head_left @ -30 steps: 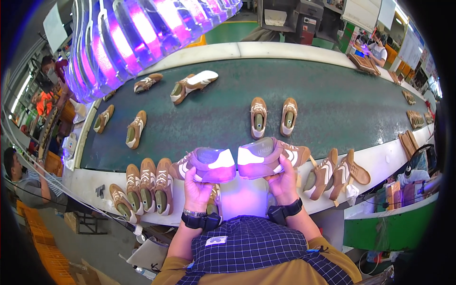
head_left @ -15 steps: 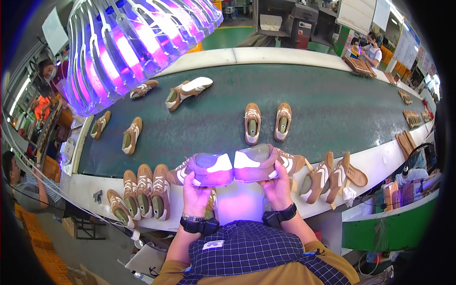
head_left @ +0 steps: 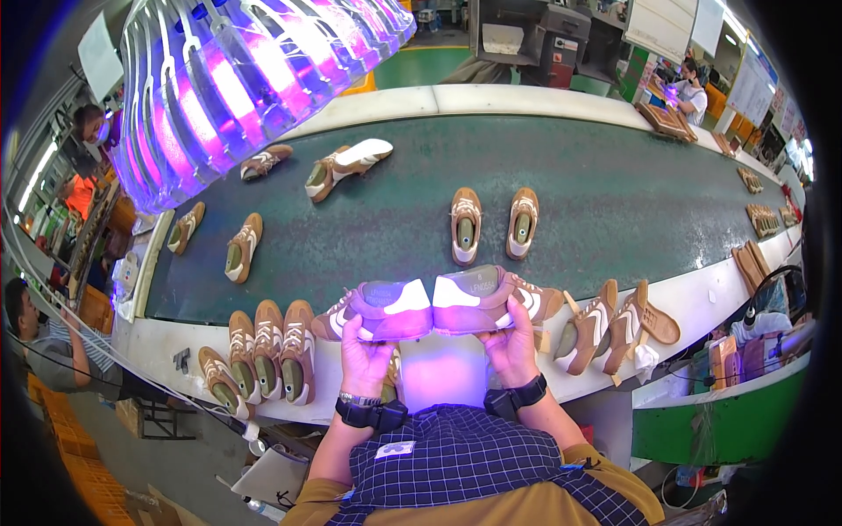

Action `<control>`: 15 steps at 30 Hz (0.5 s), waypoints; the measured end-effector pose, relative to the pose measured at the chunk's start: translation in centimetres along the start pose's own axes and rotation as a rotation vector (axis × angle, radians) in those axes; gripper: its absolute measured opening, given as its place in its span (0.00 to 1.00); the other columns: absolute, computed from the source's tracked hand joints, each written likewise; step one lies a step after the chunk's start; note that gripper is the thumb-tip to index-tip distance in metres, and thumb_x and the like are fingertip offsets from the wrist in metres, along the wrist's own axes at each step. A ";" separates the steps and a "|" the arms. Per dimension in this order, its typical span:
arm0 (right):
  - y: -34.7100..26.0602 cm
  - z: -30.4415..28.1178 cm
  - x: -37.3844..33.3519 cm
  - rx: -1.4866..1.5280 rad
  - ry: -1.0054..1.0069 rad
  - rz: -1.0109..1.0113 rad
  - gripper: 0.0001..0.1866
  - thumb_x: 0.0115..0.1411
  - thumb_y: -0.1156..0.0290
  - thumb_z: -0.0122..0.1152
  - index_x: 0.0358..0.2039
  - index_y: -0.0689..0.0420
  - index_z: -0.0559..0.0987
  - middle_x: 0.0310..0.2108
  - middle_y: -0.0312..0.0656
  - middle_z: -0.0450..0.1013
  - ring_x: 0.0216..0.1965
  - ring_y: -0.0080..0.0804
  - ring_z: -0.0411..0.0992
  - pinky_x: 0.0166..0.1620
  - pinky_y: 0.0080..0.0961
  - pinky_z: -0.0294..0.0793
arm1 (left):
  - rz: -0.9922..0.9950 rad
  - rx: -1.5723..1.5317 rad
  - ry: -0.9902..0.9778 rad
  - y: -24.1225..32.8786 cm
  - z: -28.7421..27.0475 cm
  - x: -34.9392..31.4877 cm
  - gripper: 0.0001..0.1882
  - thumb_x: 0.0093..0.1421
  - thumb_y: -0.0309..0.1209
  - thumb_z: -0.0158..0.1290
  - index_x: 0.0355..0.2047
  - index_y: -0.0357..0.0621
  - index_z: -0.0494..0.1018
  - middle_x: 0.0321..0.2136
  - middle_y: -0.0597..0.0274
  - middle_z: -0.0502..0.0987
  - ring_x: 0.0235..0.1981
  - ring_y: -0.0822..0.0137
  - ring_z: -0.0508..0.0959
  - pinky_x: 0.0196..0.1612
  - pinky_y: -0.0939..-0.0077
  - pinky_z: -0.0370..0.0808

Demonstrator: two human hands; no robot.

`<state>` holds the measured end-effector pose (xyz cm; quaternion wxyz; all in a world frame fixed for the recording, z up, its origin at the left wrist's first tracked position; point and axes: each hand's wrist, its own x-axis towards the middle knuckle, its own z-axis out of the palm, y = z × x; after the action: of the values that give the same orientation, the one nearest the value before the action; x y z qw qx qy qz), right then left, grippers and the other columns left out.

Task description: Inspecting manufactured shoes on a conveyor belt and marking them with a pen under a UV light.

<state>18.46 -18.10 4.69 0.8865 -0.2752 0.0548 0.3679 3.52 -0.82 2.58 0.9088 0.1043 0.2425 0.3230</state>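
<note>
A dark green conveyor belt (head_left: 377,237) spans the view, bordered on the near side by a white ledge (head_left: 151,340); a ribbed lamp (head_left: 232,96) glows violet at upper left. Above the ledge, the left shoe (head_left: 381,316) and right shoe (head_left: 474,307) lie heel toward heel, toes outward; whether they touch cannot be told. The left hand (head_left: 364,361) and right hand (head_left: 510,352) each grasp one at midfoot. Green inserts (head_left: 481,279) probably make the shoes firm and fairly weighty; uppers likely mark easily, favouring a hold along the sole edge.
</note>
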 end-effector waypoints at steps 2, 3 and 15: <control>0.0 0.1 0.0 -0.003 0.008 -0.002 0.22 0.58 0.61 0.55 0.51 0.55 0.67 0.46 0.41 0.71 0.46 0.35 0.72 0.46 0.35 0.75 | 0.003 0.001 0.008 0.0 0.0 0.0 0.24 0.56 0.35 0.51 0.53 0.43 0.63 0.49 0.57 0.70 0.51 0.58 0.70 0.54 0.56 0.68; 0.0 0.1 0.0 -0.007 -0.003 0.005 0.22 0.58 0.61 0.55 0.51 0.55 0.67 0.46 0.41 0.71 0.46 0.35 0.72 0.45 0.34 0.75 | -0.001 0.000 0.002 0.0 -0.1 -0.1 0.25 0.56 0.35 0.51 0.53 0.43 0.62 0.49 0.57 0.70 0.51 0.58 0.70 0.55 0.56 0.68; 0.4 -0.4 0.5 -0.028 -0.007 0.014 0.24 0.59 0.60 0.54 0.54 0.55 0.65 0.50 0.43 0.68 0.50 0.37 0.69 0.50 0.40 0.72 | -0.007 -0.011 0.040 0.0 -0.6 0.3 0.25 0.54 0.35 0.52 0.53 0.45 0.64 0.49 0.57 0.70 0.51 0.57 0.70 0.54 0.53 0.69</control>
<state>18.64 -17.74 4.04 0.8803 -0.2858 0.0483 0.3756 3.46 -0.60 1.92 0.9054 0.0922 0.2593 0.3233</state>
